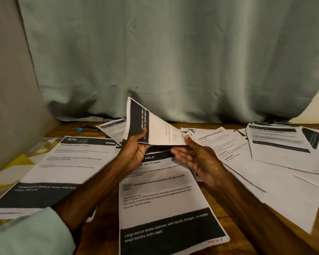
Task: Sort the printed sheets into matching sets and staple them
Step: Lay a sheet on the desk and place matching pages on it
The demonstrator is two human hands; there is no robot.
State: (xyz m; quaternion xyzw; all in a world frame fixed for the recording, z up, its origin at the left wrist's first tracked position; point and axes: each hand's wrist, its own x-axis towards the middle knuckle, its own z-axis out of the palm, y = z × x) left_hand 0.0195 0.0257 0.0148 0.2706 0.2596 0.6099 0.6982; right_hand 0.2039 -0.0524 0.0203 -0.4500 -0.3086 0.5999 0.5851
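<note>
My left hand (134, 148) grips a printed sheet (155, 126) by its dark footer band and holds it raised and curled above the table. My right hand (197, 159) is palm up, fingers straight, just under the sheet's right edge with the thumb near that edge. Below the hands lies a sheet headed "with Dropper" (166, 199). A sheet numbered 670 (63, 162) lies at the left on a small pile. A stapler (89, 128) with a blue end rests at the back left.
Loose sheets (256, 162) spread over the right half of the wooden table (219, 223), with another pile (278, 142) at the far right. One more sheet (111, 129) lies behind my left hand. A grey-green curtain (173, 61) hangs behind the table.
</note>
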